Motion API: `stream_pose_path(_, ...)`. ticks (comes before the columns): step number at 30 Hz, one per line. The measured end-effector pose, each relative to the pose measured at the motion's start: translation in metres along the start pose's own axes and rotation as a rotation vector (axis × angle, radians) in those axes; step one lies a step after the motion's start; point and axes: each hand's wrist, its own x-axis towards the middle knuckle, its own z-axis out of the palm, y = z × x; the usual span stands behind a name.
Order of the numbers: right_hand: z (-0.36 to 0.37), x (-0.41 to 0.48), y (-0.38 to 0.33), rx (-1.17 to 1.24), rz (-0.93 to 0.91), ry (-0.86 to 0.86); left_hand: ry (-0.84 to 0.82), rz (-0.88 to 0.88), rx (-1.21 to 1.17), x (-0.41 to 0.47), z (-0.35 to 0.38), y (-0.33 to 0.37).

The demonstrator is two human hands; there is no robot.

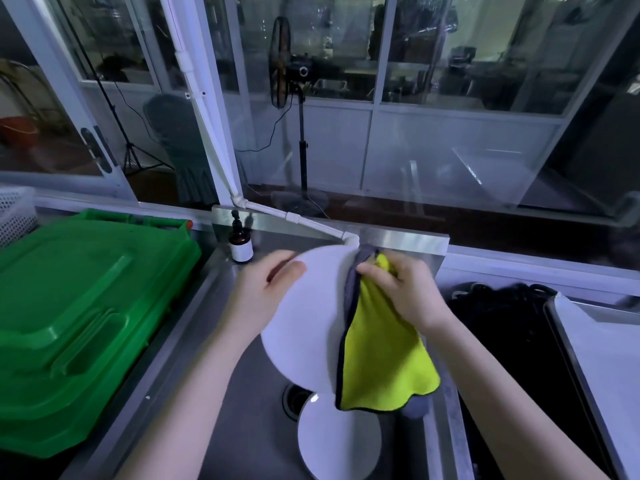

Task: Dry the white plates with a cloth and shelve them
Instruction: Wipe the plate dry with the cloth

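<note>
Over the stainless steel sink (242, 393) now, I've got a round white plate (304, 327) held up on its edge above the basin. My left hand (263, 289) has its fingers curled round the rim on the side away from the cloth. My right hand (398, 289) bunches a yellow-and-grey microfibre cloth (381, 351) and pinches it over the opposite rim, the rest hanging soft and loose toward the drain. I'd call this plate stiff, fairly light, slick while wet and quick to chip on steel, so the rim is the place to hold, never the flat face. A second white plate (337, 441) lies down in the sink beneath the cloth, not yet wiped, I'd guess. I can't see a shelf from here.
</note>
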Motion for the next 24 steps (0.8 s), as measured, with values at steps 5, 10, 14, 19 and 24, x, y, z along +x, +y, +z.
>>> stream_pose_path(5, 0.006, -0.017, 0.013, 0.499, 0.333, 0.218, 0.281, -0.190, -0.241, -0.037, 0.028, -0.012)
stream_pose_path(10, -0.005, -0.016, 0.006, 0.345, 0.262, 0.075, 0.138, -0.160, -0.117, -0.023, 0.014, -0.010)
stream_pose_path(14, -0.002, -0.001, -0.012, -0.042, 0.017, -0.173, -0.164, 0.058, 0.110, -0.007, 0.003, 0.002)
stream_pose_path(19, 0.016, -0.011, -0.007, -0.202, -0.093, -0.113, -0.094, 0.019, 0.123, -0.008, 0.006, -0.002)
stream_pose_path(24, 0.023, -0.033, 0.000, -0.205, -0.076, 0.233, 0.413, -0.212, 0.000, -0.040, 0.015, -0.007)
